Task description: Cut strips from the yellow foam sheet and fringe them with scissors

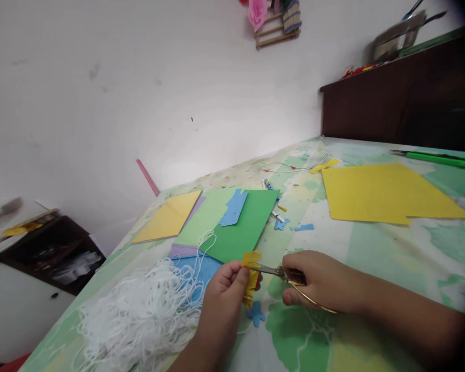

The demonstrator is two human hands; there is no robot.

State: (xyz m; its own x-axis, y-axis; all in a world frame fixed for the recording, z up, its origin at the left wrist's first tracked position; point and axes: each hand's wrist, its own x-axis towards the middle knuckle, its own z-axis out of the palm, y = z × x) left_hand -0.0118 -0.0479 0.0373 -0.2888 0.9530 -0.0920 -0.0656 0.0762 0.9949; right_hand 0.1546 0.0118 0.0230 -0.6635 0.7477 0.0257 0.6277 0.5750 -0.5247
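Observation:
Pinched between the thumb and fingers of my left hand point(227, 289) is a yellow fringed strip point(251, 283). My right hand point(320, 281) is closed around the gold handles of a pair of scissors point(273, 270), whose blades point left and meet the strip near its upper part. Just below the strip lies a small blue cut-out shape point(256, 313). A tangled heap of white string point(143, 310) spreads to the left of my left hand, with blue paper point(186, 261) partly under it.
Green sheets point(256, 219) with a blue scrap point(234, 207) lie beyond my hands. An orange-yellow pad point(168, 216) is at left, a yellow sheet point(380, 194) at right. Green-handled scissors point(442, 159) rest near the dark cabinet point(391, 103).

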